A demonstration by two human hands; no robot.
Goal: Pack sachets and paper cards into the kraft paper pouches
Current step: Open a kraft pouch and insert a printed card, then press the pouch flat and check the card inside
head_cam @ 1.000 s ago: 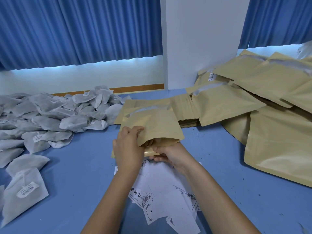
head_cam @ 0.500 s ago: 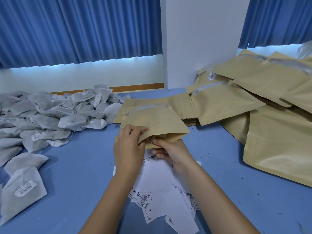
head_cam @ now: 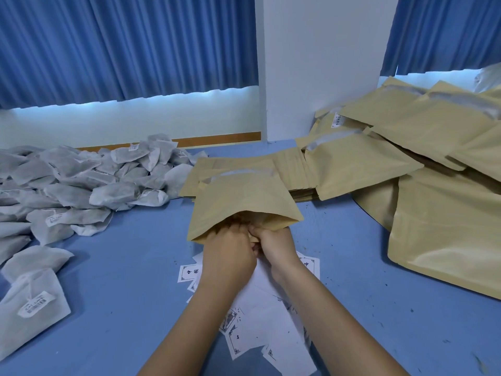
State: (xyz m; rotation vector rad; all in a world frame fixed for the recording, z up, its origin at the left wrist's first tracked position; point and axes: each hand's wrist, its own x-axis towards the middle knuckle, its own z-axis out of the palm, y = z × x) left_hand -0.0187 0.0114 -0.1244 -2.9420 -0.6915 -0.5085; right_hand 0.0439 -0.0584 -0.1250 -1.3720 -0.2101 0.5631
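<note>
A kraft paper pouch (head_cam: pixel 244 204), matte tan and softly creased, is held low over the blue counter (head_cam: pixel 122 267) in the middle of the view, its open mouth turned toward the person. Its far end shows a pale strip across the paper. The mouth bulges into a rounded gap and its near left corner drapes over the left hand (head_cam: pixel 227 256). That hand's fingers are tucked inside the opening and hidden, so I cannot tell whether they are clamped on anything. The right hand (head_cam: pixel 273 245) sits just beside it, touching it, with fingers curled together and pinching the pouch's lower lip.

Under the 2 forearms lie loose paper cards (head_cam: pixel 260 321), thin white rectangles with dark printed borders and characters, overlapping at odd angles. At the left, a heap of sachets (head_cam: pixel 81 183) spreads over the counter: grey-white, fibrous, pillow-shaped, some with small white labels. Behind the held pouch is a flat stack of pouches (head_cam: pixel 292 169), their edges layered. At the right rises a pile of plumper pouches (head_cam: pixel 433 145) with a slight sheen. Dark specks dot the counter. Pleated blue curtains (head_cam: pixel 122 44) hang on both sides of a smooth white pillar (head_cam: pixel 320 63).
</note>
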